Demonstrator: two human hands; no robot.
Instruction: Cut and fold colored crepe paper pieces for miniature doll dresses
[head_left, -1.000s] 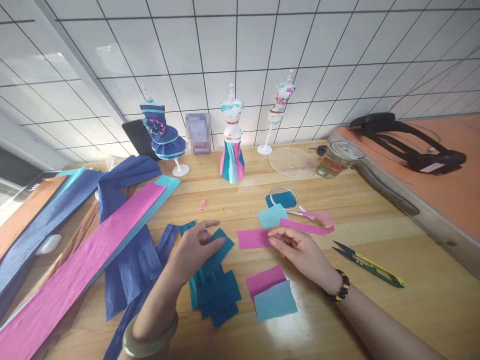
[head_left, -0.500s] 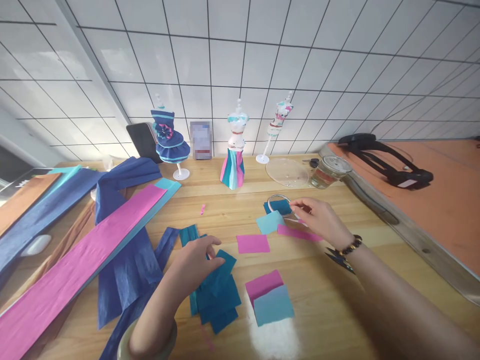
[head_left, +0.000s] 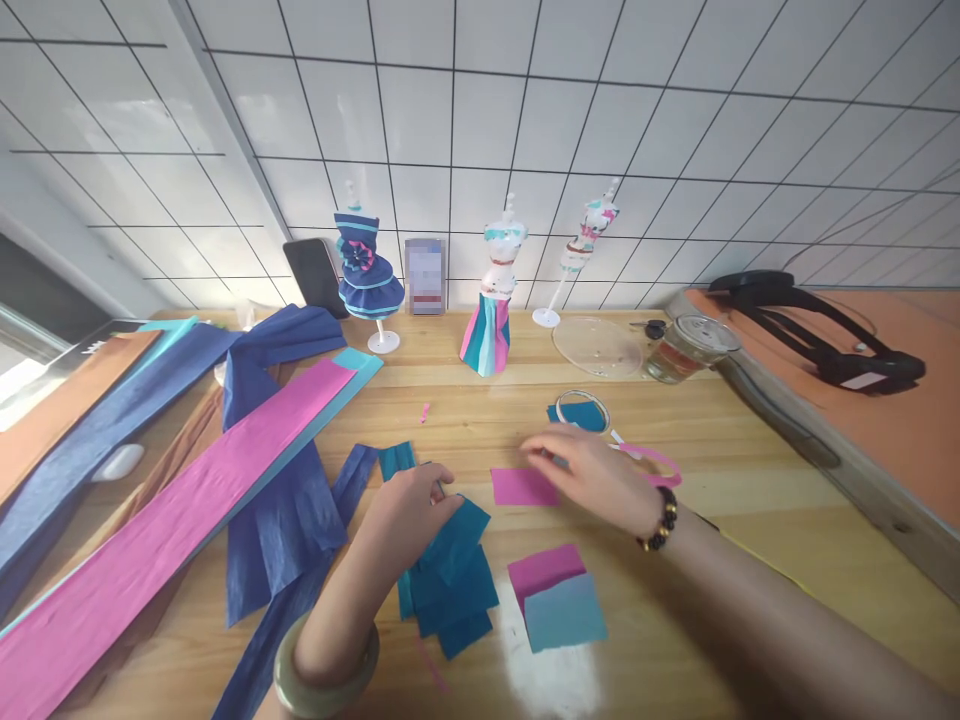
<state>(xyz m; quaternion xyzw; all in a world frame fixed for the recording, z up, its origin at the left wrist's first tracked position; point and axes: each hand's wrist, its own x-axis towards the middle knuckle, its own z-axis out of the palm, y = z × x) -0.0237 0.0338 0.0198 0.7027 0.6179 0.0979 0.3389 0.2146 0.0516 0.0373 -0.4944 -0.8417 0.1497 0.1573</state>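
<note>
My left hand (head_left: 409,510) lies on a stack of teal crepe-paper pieces (head_left: 454,575), its fingers curled onto the top piece. My right hand (head_left: 592,472) is palm down and blurred just right of a pink paper rectangle (head_left: 519,487). It covers the spot where a light blue piece lay, and I cannot see whether its fingers hold anything. A curled pink strip (head_left: 656,460) pokes out behind that hand. Beyond it, a tape ring (head_left: 581,410) lies around a teal scrap. Pink and light blue squares (head_left: 559,600) overlap near my right forearm.
Long pink (head_left: 172,530) and dark blue crepe sheets (head_left: 277,500) cover the wooden table's left side. Three small dress mannequins (head_left: 495,300) stand by the tiled wall, next to a phone (head_left: 311,275). At the right are a clear lid (head_left: 596,345), a glass jar (head_left: 686,350) and a headset (head_left: 817,320).
My right hand went from the pink rectangle back to the tape ring, then returned left beside the rectangle, hiding the light blue piece. My left hand's fingers curled on the teal stack.
</note>
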